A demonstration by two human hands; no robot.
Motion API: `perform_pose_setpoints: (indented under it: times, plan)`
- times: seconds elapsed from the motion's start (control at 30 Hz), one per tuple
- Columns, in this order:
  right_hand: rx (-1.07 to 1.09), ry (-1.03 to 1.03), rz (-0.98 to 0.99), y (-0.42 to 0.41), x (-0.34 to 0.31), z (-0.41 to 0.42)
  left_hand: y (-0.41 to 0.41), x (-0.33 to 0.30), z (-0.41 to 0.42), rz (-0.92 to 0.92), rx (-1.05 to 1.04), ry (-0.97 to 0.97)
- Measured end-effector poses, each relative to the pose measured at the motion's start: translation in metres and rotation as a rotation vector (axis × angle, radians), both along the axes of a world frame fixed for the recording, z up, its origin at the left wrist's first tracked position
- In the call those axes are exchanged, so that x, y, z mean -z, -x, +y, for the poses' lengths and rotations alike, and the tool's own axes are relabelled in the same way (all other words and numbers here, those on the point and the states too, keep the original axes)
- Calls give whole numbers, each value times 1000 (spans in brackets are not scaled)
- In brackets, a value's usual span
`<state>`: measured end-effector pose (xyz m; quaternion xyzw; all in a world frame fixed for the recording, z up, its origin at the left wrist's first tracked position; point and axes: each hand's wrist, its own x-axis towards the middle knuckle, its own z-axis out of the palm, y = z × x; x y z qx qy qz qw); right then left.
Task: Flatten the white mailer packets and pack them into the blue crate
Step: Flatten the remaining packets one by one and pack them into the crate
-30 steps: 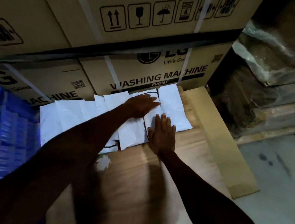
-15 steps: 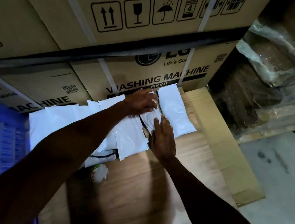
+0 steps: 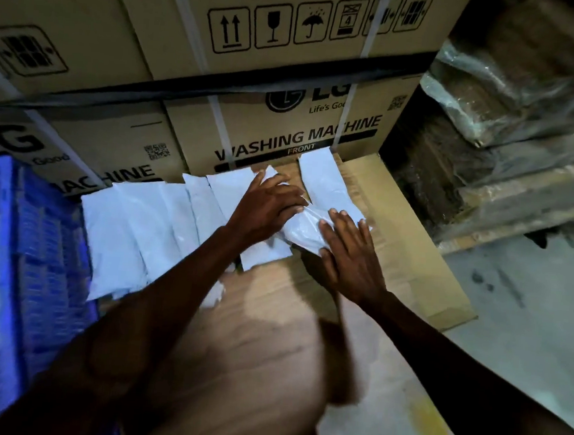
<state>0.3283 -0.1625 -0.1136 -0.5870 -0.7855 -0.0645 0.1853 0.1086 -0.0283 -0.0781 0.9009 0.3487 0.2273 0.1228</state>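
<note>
I see white mailer packets [image 3: 134, 226] lying flat in an overlapping row on brown cardboard. One crumpled packet [image 3: 303, 227] bulges at the row's right end, and another flat packet [image 3: 326, 182] lies just beyond it. The blue crate [image 3: 46, 250] at left already holds white packets.

Stacked cartons [image 3: 285, 128] wall off mailers' [image 3: 134, 226] far side.

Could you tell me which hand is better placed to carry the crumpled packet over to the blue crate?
Probably the left. The left hand already rests on the crumpled packet, and the blue crate sits on that same side. The right hand presses the packet's other end, farther from the crate.
</note>
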Motion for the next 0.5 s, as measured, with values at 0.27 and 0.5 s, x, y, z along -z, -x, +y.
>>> perform_pose_setpoints:
  times: [0.27, 0.5]
  plan:
    - [0, 45, -80, 56, 2, -86, 49, 24, -161, -28, -295, 200]
    - [-260, 200, -178, 85, 37, -139, 91, 52, -276, -61, -533, 253]
